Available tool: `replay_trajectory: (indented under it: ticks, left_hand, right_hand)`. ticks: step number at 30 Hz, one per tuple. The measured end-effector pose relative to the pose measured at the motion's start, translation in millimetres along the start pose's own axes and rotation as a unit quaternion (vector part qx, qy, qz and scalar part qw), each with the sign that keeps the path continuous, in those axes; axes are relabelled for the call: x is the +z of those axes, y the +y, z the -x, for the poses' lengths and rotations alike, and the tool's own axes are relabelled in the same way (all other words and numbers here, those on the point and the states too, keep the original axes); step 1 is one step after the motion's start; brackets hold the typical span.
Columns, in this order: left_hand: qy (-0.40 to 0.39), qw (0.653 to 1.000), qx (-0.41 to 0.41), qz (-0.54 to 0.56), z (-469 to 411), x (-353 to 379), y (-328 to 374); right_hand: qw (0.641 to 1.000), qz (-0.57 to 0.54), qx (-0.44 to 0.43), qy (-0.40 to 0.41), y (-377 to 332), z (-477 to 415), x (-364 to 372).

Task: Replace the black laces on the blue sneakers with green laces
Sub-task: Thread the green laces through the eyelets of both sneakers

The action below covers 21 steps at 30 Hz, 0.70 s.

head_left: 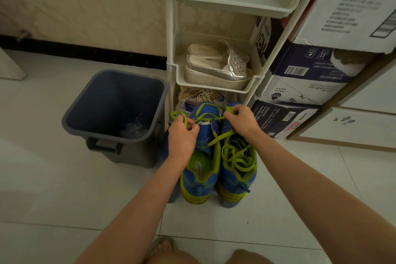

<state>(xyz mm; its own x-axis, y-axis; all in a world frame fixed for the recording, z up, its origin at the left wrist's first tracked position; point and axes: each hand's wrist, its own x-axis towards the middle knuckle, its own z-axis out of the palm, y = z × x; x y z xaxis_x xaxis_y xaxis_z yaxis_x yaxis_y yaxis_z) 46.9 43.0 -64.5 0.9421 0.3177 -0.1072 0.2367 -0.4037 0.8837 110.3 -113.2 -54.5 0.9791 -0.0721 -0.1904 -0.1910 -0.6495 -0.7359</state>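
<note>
Toes of a bare foot (164, 245) and a knee (246, 257) sit at the bottom edge, on the pale tiled floor (64, 188). Both forearms reach forward toward the white rack (171, 66).

Two blue sneakers stand side by side on the floor at the rack's base. Their heels face the person and their toes point under the lowest shelf, so each long axis runs straight from the person to the rack.

The left hand (182, 135) pinches a loop of the green lace (205, 117) over the left sneaker (201, 176). The right hand (240, 119) pinches the other end, fingers curled round it. The lace runs between the hands across the shoe's front.

A second green lace (237, 156) lies in loose coils on the right sneaker (237, 180).

Silver shoes (216, 68) rest on the rack's middle shelf. A grey bin (90, 122) stands left of the rack, and stacked boxes (300, 83) stand to its right.
</note>
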Motion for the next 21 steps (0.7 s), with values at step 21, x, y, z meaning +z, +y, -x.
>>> replay_trajectory:
  ticks: [21]
  left_hand:
    - [-0.01,1.0,-0.003,-0.011,-4.4,4.7,-5.4]
  right_hand:
    - [0.994,-0.101,0.045,0.025,1.3,1.6,0.6]
